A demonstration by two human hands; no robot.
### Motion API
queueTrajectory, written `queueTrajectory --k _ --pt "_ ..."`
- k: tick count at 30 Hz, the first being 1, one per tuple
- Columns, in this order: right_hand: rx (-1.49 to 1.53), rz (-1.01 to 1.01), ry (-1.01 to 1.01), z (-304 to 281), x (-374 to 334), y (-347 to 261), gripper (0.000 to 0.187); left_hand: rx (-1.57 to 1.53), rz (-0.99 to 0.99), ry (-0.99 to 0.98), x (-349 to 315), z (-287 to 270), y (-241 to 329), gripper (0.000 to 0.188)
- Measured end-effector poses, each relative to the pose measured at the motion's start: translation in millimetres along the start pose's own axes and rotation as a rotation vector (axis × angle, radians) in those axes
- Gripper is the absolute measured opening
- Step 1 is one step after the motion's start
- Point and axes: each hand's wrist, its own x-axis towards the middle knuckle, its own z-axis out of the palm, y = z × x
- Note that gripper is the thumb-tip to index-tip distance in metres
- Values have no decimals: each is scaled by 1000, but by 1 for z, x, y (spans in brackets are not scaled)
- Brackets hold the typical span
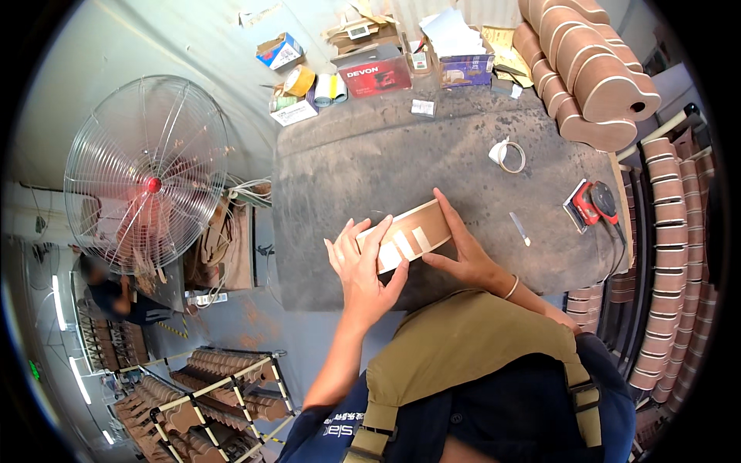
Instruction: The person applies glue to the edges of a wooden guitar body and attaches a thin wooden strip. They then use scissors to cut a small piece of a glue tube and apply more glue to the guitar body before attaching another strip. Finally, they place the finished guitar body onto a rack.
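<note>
Between my hands is a brown wooden instrument body (432, 222), tilted, its side edged with pale binding like the stacked bodies. Several short pale strips (403, 245) lie across its face. My left hand (363, 266) grips the left end, fingers over the top and thumb along the near edge. At the other end my right hand (467, 255) holds it, with the index finger stretched along the far corner and the thumb on the near side. The underside of the body is hidden. A dark, worn padded table (332, 177) lies beneath.
Right of my hands are a thin blade-like tool (519, 229), a tape roll (511, 157) and a red corded sander (593, 204). Stacked instrument bodies (594, 73) stand at back right. Boxes (376, 76) line the back. A large fan (147, 174) and a person (120, 293) are left.
</note>
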Motion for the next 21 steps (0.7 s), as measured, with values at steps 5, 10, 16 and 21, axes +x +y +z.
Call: queueTrajectory --k 5,10,16,21 --pt "-32 -3 12 1 -1 -4 110 -17 -51 -1 -7 6 5 73" --pt "-76 -15 51 4 -2 1 109 40 -64 10 -7 8 12 76" --pt "-66 14 66 5 -3 -1 108 7 -65 5 -8 10 13 78" --pt "-75 25 96 7 -4 -5 104 -24 -80 -18 -7 12 15 76"
